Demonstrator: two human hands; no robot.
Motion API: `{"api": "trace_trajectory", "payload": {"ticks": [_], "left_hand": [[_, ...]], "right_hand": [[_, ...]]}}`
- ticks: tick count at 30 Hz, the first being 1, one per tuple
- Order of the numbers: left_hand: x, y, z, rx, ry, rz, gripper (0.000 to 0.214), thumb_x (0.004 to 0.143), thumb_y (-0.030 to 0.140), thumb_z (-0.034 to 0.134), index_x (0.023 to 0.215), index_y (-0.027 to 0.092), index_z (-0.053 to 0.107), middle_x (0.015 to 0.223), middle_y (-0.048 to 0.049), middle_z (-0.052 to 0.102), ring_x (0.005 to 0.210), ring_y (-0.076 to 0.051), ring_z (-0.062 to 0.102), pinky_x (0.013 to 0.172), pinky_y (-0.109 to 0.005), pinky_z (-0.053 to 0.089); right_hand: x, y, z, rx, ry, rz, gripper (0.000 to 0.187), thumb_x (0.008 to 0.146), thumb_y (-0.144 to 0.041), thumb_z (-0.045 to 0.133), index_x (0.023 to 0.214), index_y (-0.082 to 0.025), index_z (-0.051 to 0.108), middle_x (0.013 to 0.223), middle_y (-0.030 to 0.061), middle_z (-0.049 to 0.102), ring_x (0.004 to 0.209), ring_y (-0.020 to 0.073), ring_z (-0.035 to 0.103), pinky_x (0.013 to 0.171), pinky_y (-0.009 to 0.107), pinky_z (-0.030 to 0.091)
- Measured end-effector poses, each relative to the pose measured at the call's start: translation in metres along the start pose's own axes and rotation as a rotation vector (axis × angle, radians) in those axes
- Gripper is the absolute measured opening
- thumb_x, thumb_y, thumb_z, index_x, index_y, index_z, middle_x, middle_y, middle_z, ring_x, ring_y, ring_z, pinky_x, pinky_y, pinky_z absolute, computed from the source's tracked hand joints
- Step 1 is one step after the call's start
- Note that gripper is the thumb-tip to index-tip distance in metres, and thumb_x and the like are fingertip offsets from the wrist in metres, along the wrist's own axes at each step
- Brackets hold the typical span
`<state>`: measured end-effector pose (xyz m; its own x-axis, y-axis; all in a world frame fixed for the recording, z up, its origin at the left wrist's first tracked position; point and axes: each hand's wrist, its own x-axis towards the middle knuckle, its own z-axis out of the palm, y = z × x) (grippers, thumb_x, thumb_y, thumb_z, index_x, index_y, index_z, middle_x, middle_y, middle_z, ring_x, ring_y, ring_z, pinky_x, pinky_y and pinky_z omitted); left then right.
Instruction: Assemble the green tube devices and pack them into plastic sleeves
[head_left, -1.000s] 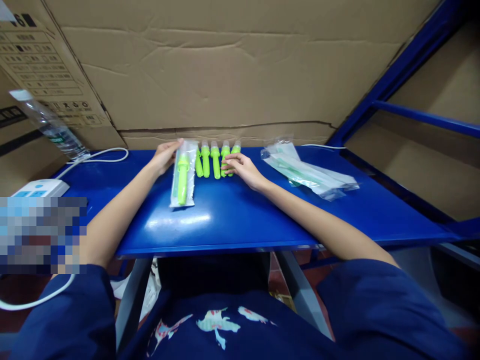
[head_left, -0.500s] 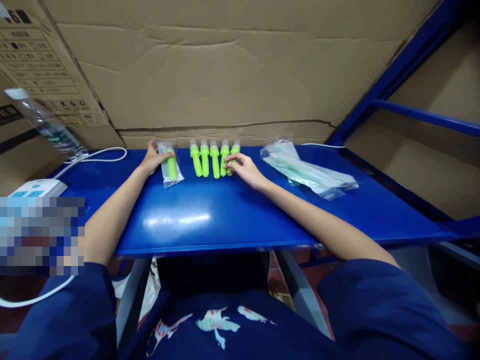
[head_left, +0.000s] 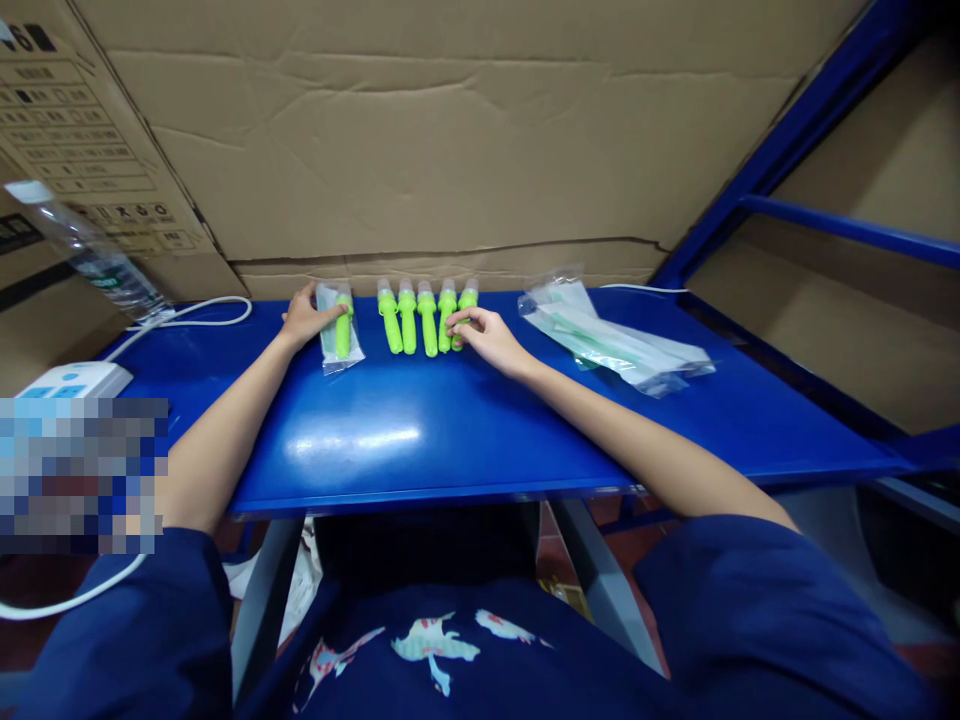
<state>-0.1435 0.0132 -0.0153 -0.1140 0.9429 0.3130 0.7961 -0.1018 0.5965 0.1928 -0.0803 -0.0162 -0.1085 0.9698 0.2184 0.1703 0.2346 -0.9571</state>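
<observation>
Several lime-green sticks with clear caps (head_left: 428, 322) lie side by side in a row near the back of the blue table. My right hand (head_left: 487, 340) is at the row's right end, its curled fingers and thumb around the lower part of the rightmost stick (head_left: 468, 299) and touching the one beside it. To the left, another lime-green stick (head_left: 343, 335) lies on a clear plastic packet (head_left: 330, 352) with something whitish-green inside. My left hand (head_left: 306, 318) holds the packet's left side, its thumb pressed across that stick; the other fingers are partly hidden.
Clear packets with white and green contents (head_left: 607, 340) lie at the right. On the left are a plastic bottle (head_left: 109, 265), a white power strip (head_left: 82, 380) and a white cable (head_left: 225, 300). Cardboard (head_left: 420, 150) walls the back; a blue frame (head_left: 772, 150) rises at the right.
Both hands keep almost the same places and grips. The whole view has shifted very slightly; the sticks and packets stay where they were on the table.
</observation>
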Motion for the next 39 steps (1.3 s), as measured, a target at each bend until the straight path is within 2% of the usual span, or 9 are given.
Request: {"api": "trace_trajectory", "payload": {"ticks": [5, 12, 17, 20, 23, 25, 27, 31, 39], "left_hand": [[-0.006, 0.029, -0.001, 0.107, -0.027, -0.086, 0.096, 0.076, 0.043, 0.076, 0.160, 0.012, 0.041, 0.165, -0.0279, 0.040, 0.157, -0.045, 0.035, 0.128, -0.065, 0.024], [0.002, 0.027, 0.004, 0.080, -0.113, -0.094, 0.080, 0.077, 0.042, 0.073, 0.150, 0.018, 0.052, 0.155, -0.0246, 0.056, 0.152, -0.050, 0.041, 0.125, -0.072, 0.014], [0.005, 0.012, -0.006, 0.022, -0.158, -0.109, 0.078, 0.075, 0.047, 0.073, 0.146, 0.022, 0.057, 0.160, -0.0208, 0.051, 0.155, -0.050, 0.034, 0.125, -0.074, 0.002], [0.003, 0.009, -0.007, -0.032, -0.164, -0.119, 0.085, 0.072, 0.049, 0.076, 0.149, 0.023, 0.054, 0.161, -0.0197, 0.050, 0.156, -0.049, 0.035, 0.126, -0.073, -0.002], [0.004, 0.012, 0.000, -0.012, -0.145, -0.140, 0.090, 0.072, 0.047, 0.075, 0.154, 0.022, 0.049, 0.160, -0.0209, 0.052, 0.155, -0.049, 0.036, 0.126, -0.072, 0.000], [0.006, 0.013, 0.007, 0.020, -0.134, -0.135, 0.090, 0.075, 0.047, 0.072, 0.157, 0.020, 0.047, 0.159, -0.0226, 0.051, 0.153, -0.050, 0.038, 0.126, -0.072, 0.004], [0.007, 0.014, 0.011, 0.033, -0.127, -0.111, 0.090, 0.076, 0.049, 0.070, 0.158, 0.020, 0.045, 0.159, -0.0236, 0.051, 0.152, -0.051, 0.040, 0.125, -0.073, 0.007], [0.005, 0.015, 0.009, 0.026, -0.121, -0.130, 0.098, 0.077, 0.059, 0.071, 0.161, 0.019, 0.041, 0.161, -0.0238, 0.049, 0.156, -0.049, 0.033, 0.127, -0.070, 0.006], [0.002, 0.015, 0.003, -0.037, -0.066, -0.126, 0.092, 0.079, 0.063, 0.070, 0.158, 0.021, 0.047, 0.161, -0.0217, 0.050, 0.158, -0.049, 0.031, 0.127, -0.071, 0.003]], "right_hand": [[0.001, 0.003, -0.001, -0.034, -0.001, -0.030, 0.017, 0.085, -0.006, 0.057, 0.090, -0.016, 0.069, 0.079, 0.0019, 0.071, 0.066, 0.0121, 0.065, 0.072, 0.027, 0.056], [0.004, 0.004, -0.005, -0.138, 0.000, -0.112, 0.013, 0.087, -0.013, 0.057, 0.090, -0.018, 0.069, 0.089, 0.0049, 0.073, 0.079, 0.0170, 0.069, 0.078, 0.032, 0.059], [0.008, -0.011, -0.033, -0.680, 0.107, -0.246, 0.021, 0.090, -0.014, 0.054, 0.104, -0.013, 0.069, 0.121, 0.0165, 0.071, 0.109, 0.0265, 0.069, 0.103, 0.041, 0.053], [0.009, -0.018, -0.060, -1.078, 0.200, -0.127, 0.036, 0.095, -0.017, 0.052, 0.125, -0.001, 0.064, 0.131, 0.0288, 0.065, 0.129, 0.0381, 0.060, 0.113, 0.050, 0.045], [0.008, -0.016, -0.082, -1.306, 0.175, 0.170, 0.052, 0.096, -0.022, 0.054, 0.140, 0.006, 0.054, 0.141, 0.0354, 0.058, 0.134, 0.0459, 0.056, 0.109, 0.057, 0.045], [0.007, -0.013, -0.091, -1.347, 0.088, 0.346, 0.054, 0.095, -0.019, 0.055, 0.144, 0.004, 0.053, 0.141, 0.0344, 0.059, 0.133, 0.0450, 0.058, 0.106, 0.055, 0.048], [0.006, -0.011, -0.096, -1.349, 0.022, 0.413, 0.054, 0.092, -0.010, 0.051, 0.145, 0.000, 0.054, 0.139, 0.0316, 0.062, 0.129, 0.0412, 0.062, 0.102, 0.050, 0.051], [0.005, -0.015, -0.094, -1.377, 0.025, 0.349, 0.056, 0.089, 0.000, 0.045, 0.143, -0.003, 0.058, 0.138, 0.0299, 0.064, 0.128, 0.0394, 0.065, 0.100, 0.046, 0.052], [0.003, -0.026, -0.077, -1.345, 0.132, 0.192, 0.040, 0.094, -0.008, 0.047, 0.127, -0.004, 0.069, 0.123, 0.0296, 0.070, 0.117, 0.0400, 0.069, 0.096, 0.047, 0.052]]}}
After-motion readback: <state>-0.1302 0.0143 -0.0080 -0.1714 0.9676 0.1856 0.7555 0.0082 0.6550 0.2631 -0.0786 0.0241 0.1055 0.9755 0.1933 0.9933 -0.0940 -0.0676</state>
